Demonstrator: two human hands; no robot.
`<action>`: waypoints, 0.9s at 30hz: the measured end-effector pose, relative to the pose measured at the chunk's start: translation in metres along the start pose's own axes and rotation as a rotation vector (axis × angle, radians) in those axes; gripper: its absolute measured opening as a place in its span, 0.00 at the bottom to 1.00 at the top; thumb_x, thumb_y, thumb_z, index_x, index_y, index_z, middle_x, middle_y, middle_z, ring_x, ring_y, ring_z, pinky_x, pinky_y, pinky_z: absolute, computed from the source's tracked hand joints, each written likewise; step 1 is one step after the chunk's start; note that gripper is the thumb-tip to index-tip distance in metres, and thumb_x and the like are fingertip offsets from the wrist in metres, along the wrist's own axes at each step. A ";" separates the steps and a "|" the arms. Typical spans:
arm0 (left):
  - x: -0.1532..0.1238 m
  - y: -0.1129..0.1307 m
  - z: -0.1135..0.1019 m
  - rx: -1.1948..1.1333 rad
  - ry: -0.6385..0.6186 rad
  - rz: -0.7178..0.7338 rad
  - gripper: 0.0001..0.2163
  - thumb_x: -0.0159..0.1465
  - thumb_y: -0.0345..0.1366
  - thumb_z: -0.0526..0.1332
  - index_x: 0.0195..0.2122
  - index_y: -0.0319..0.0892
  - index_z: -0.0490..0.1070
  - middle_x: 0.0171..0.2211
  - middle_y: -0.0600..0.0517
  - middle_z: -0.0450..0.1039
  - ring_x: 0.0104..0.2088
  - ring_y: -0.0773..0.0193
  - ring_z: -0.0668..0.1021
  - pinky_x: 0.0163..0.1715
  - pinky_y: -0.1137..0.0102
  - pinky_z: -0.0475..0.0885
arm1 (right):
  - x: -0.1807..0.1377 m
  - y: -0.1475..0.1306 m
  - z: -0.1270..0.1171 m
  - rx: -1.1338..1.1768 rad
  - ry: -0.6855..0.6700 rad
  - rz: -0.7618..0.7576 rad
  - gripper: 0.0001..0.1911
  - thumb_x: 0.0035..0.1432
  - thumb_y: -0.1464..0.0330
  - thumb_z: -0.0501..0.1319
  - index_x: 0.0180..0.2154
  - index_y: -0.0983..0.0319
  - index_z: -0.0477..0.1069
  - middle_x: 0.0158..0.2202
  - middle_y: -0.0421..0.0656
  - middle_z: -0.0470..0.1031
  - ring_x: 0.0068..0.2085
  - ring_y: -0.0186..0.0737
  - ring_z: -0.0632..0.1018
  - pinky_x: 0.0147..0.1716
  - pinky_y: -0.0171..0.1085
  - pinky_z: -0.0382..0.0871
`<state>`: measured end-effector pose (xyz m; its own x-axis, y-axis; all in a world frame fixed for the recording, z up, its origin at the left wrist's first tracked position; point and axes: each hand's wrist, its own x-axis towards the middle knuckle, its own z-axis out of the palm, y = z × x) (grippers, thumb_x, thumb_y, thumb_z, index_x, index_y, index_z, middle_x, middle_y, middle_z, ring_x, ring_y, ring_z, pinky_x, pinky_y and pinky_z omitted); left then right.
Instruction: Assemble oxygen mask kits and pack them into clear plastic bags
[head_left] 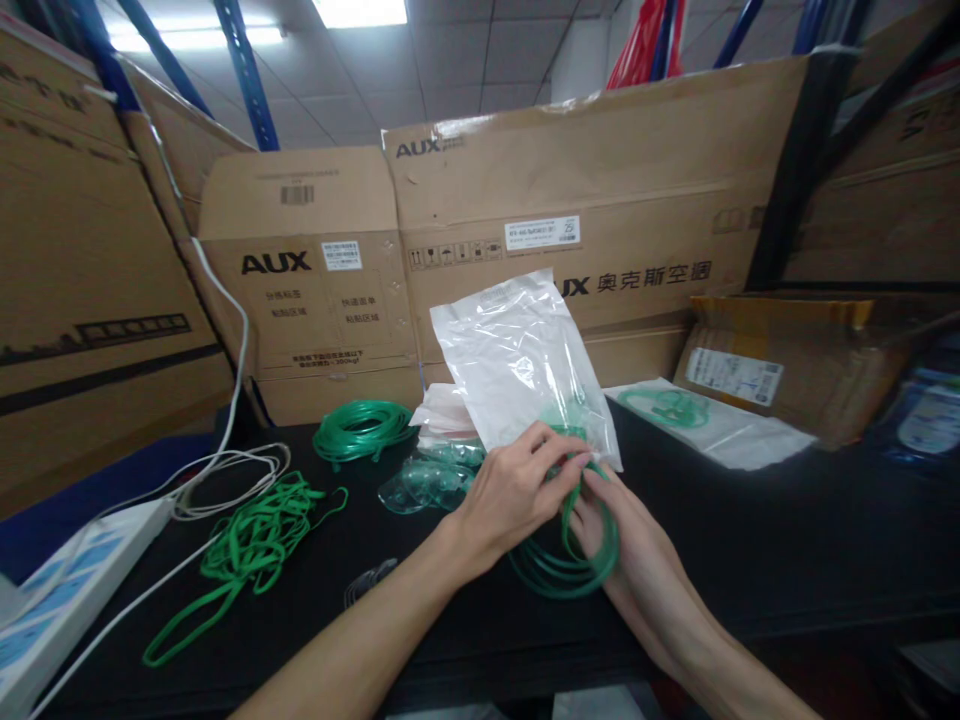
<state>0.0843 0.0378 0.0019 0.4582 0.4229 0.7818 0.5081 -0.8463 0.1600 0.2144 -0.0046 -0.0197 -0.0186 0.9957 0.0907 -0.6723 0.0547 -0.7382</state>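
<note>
My left hand (514, 490) is closed, its fingertips pinching a flat green strap (568, 520) close to my right thumb. Fingers of my right hand (626, 515) are curled around a coil of green tubing (559, 575), which hangs below both hands over the dark table. Right behind them leans a clear plastic bag with a white back (517, 350); something green shows in its lower part. Whether a finger also grips the bag's edge is hidden. To the left of my left hand are crumpled clear-green plastic pieces (424, 485).
A larger green tubing coil (362, 430) and a tangle of green strap (262, 535) lie left, near a power strip (82, 590) and white cable (244, 340). At right are another bag (739, 435), a cardboard box (795, 365) and a bottle (926, 415). Cardboard panels (480, 190) wall the back.
</note>
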 end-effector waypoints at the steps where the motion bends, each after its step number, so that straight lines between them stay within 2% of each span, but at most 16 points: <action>1: 0.000 0.000 0.000 -0.003 -0.003 0.010 0.10 0.75 0.36 0.57 0.48 0.40 0.76 0.39 0.49 0.76 0.37 0.64 0.80 0.37 0.72 0.78 | 0.000 0.000 0.001 -0.017 -0.013 0.013 0.16 0.56 0.65 0.71 0.47 0.56 0.78 0.49 0.42 0.84 0.62 0.46 0.76 0.59 0.40 0.74; 6: -0.002 -0.002 -0.002 -0.017 -0.019 0.078 0.11 0.75 0.38 0.56 0.47 0.41 0.78 0.39 0.48 0.78 0.38 0.64 0.81 0.38 0.71 0.79 | 0.000 0.001 0.002 -0.108 -0.044 0.040 0.13 0.55 0.62 0.72 0.42 0.58 0.78 0.45 0.43 0.85 0.56 0.47 0.81 0.52 0.36 0.79; 10: -0.001 -0.002 -0.003 -0.018 -0.024 0.107 0.12 0.76 0.39 0.56 0.49 0.42 0.77 0.41 0.48 0.78 0.40 0.64 0.82 0.40 0.71 0.79 | 0.001 -0.001 0.001 -0.066 0.044 -0.021 0.13 0.54 0.64 0.72 0.42 0.58 0.78 0.46 0.41 0.84 0.55 0.43 0.81 0.52 0.32 0.78; 12: 0.000 -0.002 -0.004 0.030 -0.013 0.089 0.12 0.74 0.42 0.59 0.50 0.42 0.77 0.41 0.48 0.78 0.41 0.62 0.82 0.40 0.70 0.79 | 0.002 -0.004 0.000 -0.038 0.082 -0.059 0.12 0.52 0.66 0.73 0.41 0.58 0.78 0.45 0.41 0.85 0.55 0.43 0.81 0.51 0.31 0.78; 16: 0.001 -0.005 -0.008 0.170 -0.022 0.034 0.13 0.69 0.40 0.65 0.52 0.45 0.75 0.43 0.48 0.76 0.43 0.57 0.81 0.41 0.66 0.79 | 0.005 -0.016 -0.007 -0.020 0.083 -0.038 0.11 0.52 0.69 0.73 0.39 0.59 0.79 0.44 0.43 0.85 0.54 0.50 0.82 0.51 0.42 0.81; 19: 0.001 -0.011 -0.011 0.183 -0.050 0.003 0.11 0.68 0.35 0.64 0.51 0.44 0.75 0.44 0.48 0.77 0.44 0.57 0.81 0.43 0.66 0.78 | 0.008 -0.026 -0.018 -0.023 0.087 -0.015 0.09 0.55 0.70 0.70 0.40 0.61 0.79 0.45 0.46 0.85 0.53 0.53 0.83 0.53 0.48 0.81; 23: 0.001 -0.012 -0.009 0.153 -0.086 -0.020 0.05 0.71 0.31 0.60 0.44 0.42 0.75 0.40 0.50 0.78 0.38 0.61 0.81 0.40 0.68 0.77 | 0.015 -0.029 -0.035 -0.021 0.181 -0.078 0.09 0.55 0.72 0.68 0.40 0.61 0.78 0.43 0.47 0.86 0.53 0.52 0.83 0.54 0.47 0.81; 27: -0.001 -0.004 -0.004 0.108 -0.082 -0.047 0.03 0.70 0.30 0.61 0.40 0.42 0.74 0.38 0.51 0.76 0.36 0.62 0.80 0.38 0.69 0.76 | 0.024 -0.025 -0.035 0.020 0.229 -0.104 0.07 0.54 0.72 0.67 0.37 0.58 0.77 0.39 0.42 0.86 0.53 0.47 0.83 0.57 0.44 0.79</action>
<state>0.0789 0.0400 0.0031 0.4883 0.4899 0.7222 0.6040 -0.7871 0.1256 0.2566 0.0209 -0.0226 0.2178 0.9759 0.0100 -0.6765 0.1584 -0.7192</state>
